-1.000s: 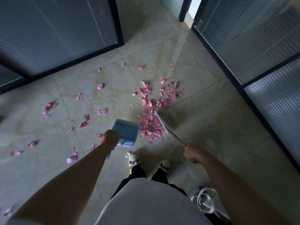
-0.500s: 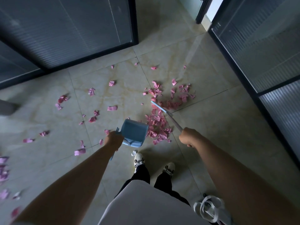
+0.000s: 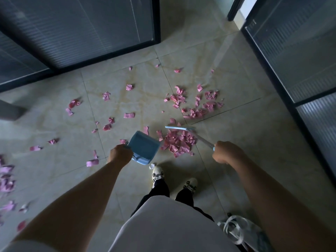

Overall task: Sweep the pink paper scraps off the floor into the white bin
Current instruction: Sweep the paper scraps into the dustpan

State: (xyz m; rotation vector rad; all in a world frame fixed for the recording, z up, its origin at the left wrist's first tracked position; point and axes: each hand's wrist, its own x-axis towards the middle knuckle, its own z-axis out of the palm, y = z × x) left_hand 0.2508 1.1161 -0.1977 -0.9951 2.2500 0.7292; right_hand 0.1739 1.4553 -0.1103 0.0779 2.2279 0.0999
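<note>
Dustpan [image 3: 143, 148] gripped in my left hand [image 3: 120, 154] faced the scrap pile [image 3: 179, 140]; my right hand [image 3: 227, 152], fisted around the broom handle [image 3: 201, 140], raked scraps toward it.

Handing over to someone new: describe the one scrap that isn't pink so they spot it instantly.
Start at the blue dustpan in the left hand. Just below its near edge, touching the toe of the left shoe, lies a small crumpled white scrap; all other scraps nearby are pink.
</note>
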